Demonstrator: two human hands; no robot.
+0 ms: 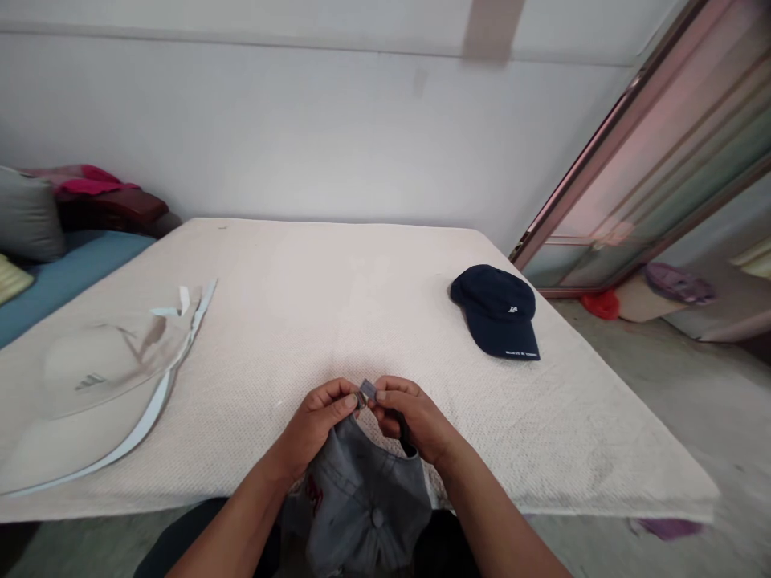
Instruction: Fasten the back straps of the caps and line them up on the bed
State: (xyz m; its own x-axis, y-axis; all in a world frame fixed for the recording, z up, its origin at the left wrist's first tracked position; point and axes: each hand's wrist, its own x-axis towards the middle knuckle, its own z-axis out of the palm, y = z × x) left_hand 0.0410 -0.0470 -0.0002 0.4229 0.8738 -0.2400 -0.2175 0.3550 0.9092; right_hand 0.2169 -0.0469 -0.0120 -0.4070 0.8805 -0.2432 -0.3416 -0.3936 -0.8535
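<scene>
Toward the left edge of the table [337, 289], a pale hat [96, 401] is lying with its brim facing the front edge. At the middle of the front edge, a gray cap [369, 486] is hanging partly past it; the left hand [325, 413] is pinching what looks like a metal clasp [361, 399], while the right hand [406, 409] is gripping the strap end [369, 389] just beside it. The strap's fastening is apparently being handled (whether threaded or loosened, I cannot tell), so the next move is probably calling for a steady clasp and fine fingertip alignment. Farther right, a navy cap [497, 309] is resting near the right edge.
</scene>
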